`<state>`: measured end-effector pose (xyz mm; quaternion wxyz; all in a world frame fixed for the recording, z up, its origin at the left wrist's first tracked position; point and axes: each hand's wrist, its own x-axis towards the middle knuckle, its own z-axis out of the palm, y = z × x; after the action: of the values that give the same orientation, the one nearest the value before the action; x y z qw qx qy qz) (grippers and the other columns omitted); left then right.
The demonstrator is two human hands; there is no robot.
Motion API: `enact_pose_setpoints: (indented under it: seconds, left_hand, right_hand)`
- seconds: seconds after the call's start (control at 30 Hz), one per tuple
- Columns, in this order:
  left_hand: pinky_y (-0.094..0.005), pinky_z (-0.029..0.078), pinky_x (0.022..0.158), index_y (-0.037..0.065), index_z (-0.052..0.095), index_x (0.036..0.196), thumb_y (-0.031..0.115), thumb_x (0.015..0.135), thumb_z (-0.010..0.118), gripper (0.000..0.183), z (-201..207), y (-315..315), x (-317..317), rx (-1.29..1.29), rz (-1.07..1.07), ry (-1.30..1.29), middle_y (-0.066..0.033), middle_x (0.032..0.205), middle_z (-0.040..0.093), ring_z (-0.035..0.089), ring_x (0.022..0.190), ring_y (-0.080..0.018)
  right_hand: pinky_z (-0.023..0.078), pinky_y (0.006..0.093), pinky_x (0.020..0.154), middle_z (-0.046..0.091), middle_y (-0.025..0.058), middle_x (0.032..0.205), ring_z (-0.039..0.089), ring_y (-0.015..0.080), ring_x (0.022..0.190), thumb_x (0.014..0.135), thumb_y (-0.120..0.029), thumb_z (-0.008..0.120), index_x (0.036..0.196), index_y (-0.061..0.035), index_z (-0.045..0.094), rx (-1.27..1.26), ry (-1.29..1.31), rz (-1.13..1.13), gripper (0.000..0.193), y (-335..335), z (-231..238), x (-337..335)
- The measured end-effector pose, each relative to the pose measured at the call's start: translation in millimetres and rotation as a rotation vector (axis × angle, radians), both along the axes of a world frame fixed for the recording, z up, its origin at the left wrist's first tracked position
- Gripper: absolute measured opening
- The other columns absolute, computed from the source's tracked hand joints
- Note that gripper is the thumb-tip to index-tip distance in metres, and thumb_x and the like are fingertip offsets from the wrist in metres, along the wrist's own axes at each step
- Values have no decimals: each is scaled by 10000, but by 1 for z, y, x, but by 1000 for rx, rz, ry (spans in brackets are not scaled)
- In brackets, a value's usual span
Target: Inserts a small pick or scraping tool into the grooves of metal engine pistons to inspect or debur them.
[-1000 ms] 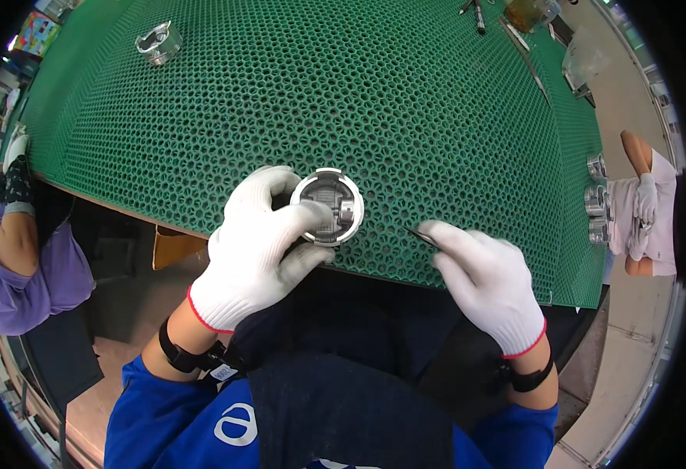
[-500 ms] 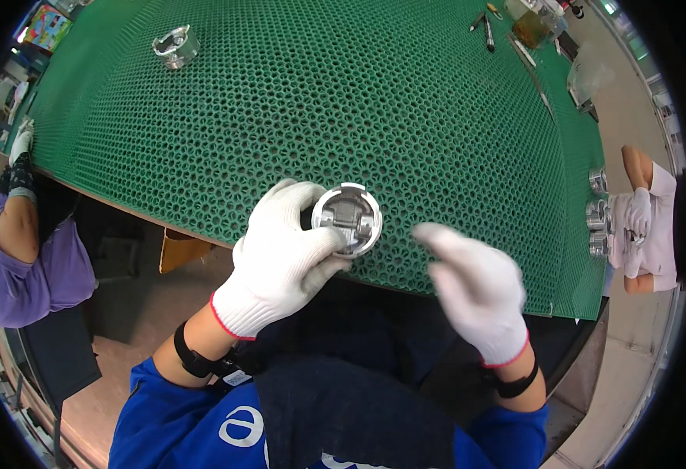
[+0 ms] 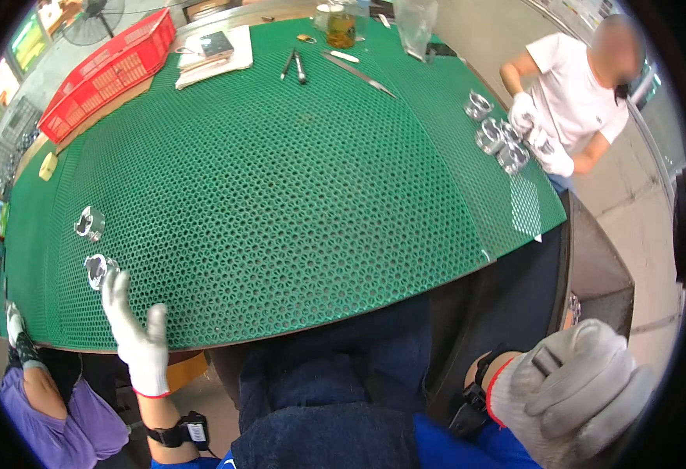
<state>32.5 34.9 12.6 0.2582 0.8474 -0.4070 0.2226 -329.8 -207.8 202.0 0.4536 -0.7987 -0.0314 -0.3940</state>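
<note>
My left hand (image 3: pixel 136 344), in a white knit glove, reaches over the left side of the green mat (image 3: pixel 296 211). Its fingers are stretched and apart, the tips at the edge of a silver piston (image 3: pixel 98 270). A second piston (image 3: pixel 91 224) sits just beyond that one. Far to the lower right, off the table, my gloved right hand (image 3: pixel 573 391) is close to the camera with its fingers curled in. Whatever it grips, if anything, is hidden by the fingers.
Across at the right, a co-worker (image 3: pixel 573 105) in white gloves handles several pistons (image 3: pixel 512 156). A red crate (image 3: pixel 108 74), pens (image 3: pixel 300 68), a metal file (image 3: pixel 359 74) and a jar (image 3: pixel 341 30) lie toward the back. A metal bin (image 3: pixel 601 270) stands right of the table. Another person's purple sleeve (image 3: pixel 69 418) shows lower left.
The view has swung rightward. My left hand has gone left, and its fingers have let go of the piston, which rests on the mat. My right hand has moved off the table to the lower right.
</note>
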Motion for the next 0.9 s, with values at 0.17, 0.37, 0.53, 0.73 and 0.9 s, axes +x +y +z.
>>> enact_pose_setpoints:
  seconds: [0.17,0.37,0.53,0.73,0.9]
  left_hand:
    - [-471,346,1145,46,497,1410,426,923,674,642,-7,-38,-32,68,-140,178,-232,1511,398,410,1386,-406]
    - [-447,380,1126,29,583,1276,47,789,684,498,-14,-46,-36,28,-129,314,-217,1430,496,484,1316,-389]
    - [-453,417,1079,34,636,1193,74,758,726,446,-19,-50,-41,120,-74,208,-196,1353,557,524,1254,-378]
    - [-470,451,1036,39,669,1087,66,668,757,428,-13,-50,-47,130,-79,128,-176,1228,608,556,1193,-385]
    - [-451,462,1027,71,685,1116,141,814,744,316,8,-62,-51,194,-126,74,-162,1204,650,588,1170,-367]
  right_hand:
    - [444,326,481,532,-4,762,499,157,528,973,-249,495,1061,-203,631,-51,-409,-79,169,6,-12,16]
    - [494,232,710,717,42,1047,620,123,747,996,-226,609,1332,-79,601,72,81,-864,367,-82,-67,-2]
    - [456,417,1048,606,151,1353,592,314,1225,933,-277,649,1361,-135,596,-550,698,-1064,454,-293,-133,-29]
    - [477,448,1002,644,188,1264,615,376,1155,932,-342,549,1407,-197,555,-242,933,-1030,496,-383,-160,-4]
    - [485,403,989,667,215,1222,643,343,1129,843,-271,582,1457,-213,501,-62,881,-952,622,-422,-169,2]
